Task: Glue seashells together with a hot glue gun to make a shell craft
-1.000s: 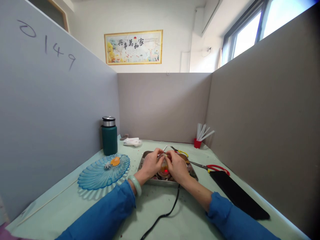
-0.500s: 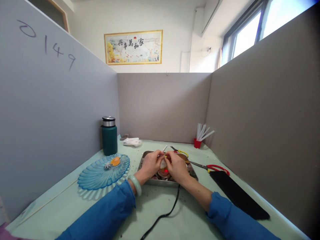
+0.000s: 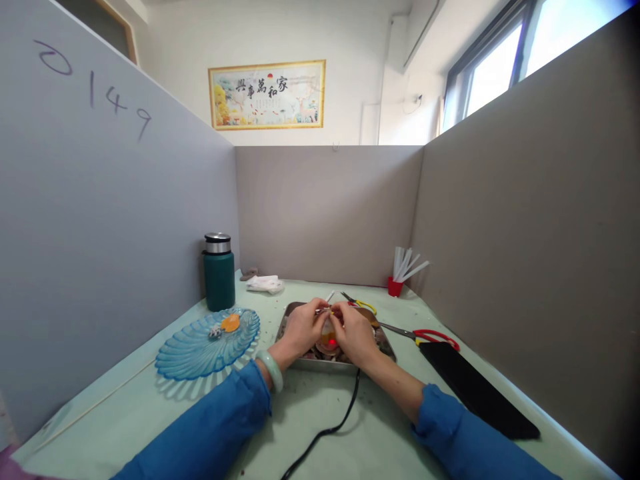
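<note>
Both hands meet over a shallow metal tray (image 3: 320, 365), fingertips almost together. My left hand (image 3: 299, 331), with a pale bangle at the wrist, has its thumb and fingers pinched on something too small to name. Opposite it, my right hand (image 3: 354, 333) is pinched in the same way at the same spot. A tiny yellowish bit shows between the fingertips. Below them in the tray sits a device with a glowing red light (image 3: 332, 342), partly hidden by the hands. A white stick end (image 3: 330, 295) pokes up behind the fingers.
A blue shell-shaped plate (image 3: 200, 353) with an orange piece (image 3: 231, 323) lies left, near a green flask (image 3: 219, 280). Scissors (image 3: 436, 338), a black flat object (image 3: 477, 387) and a red cup (image 3: 395, 287) of white sticks are right. A black cable (image 3: 325, 433) runs forward.
The fingertips have shifted very slightly above the tray. Everything else stays where it was.
</note>
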Tool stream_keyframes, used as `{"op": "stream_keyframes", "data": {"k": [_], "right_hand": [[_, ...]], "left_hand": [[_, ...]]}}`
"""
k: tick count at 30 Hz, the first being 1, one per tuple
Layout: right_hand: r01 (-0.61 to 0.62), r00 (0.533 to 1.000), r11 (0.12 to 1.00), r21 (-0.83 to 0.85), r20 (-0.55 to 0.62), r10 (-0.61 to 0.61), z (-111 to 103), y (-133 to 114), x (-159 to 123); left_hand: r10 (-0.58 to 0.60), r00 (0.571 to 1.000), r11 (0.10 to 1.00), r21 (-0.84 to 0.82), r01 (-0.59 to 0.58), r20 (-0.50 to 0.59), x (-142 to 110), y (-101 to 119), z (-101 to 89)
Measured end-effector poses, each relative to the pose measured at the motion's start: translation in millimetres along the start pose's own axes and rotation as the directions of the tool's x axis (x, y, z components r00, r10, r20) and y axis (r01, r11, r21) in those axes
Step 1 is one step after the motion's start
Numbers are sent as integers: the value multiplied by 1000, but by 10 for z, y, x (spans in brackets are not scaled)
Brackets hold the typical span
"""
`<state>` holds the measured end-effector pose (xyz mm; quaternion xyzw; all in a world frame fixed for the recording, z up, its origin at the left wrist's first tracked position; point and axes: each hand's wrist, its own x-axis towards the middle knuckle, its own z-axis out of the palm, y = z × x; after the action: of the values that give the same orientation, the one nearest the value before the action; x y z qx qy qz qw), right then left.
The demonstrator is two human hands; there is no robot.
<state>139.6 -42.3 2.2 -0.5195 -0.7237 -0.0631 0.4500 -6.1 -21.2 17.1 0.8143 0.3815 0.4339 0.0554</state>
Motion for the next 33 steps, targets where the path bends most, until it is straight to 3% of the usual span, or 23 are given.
{"op": "stream_keyframes", "data": {"k": [33], "right_hand": [[5, 1000, 1000, 7, -2, -5, -10, -7, 7]], "left_hand": [[6, 1000, 1000, 4, -6, 29, 2, -4, 12]]}}
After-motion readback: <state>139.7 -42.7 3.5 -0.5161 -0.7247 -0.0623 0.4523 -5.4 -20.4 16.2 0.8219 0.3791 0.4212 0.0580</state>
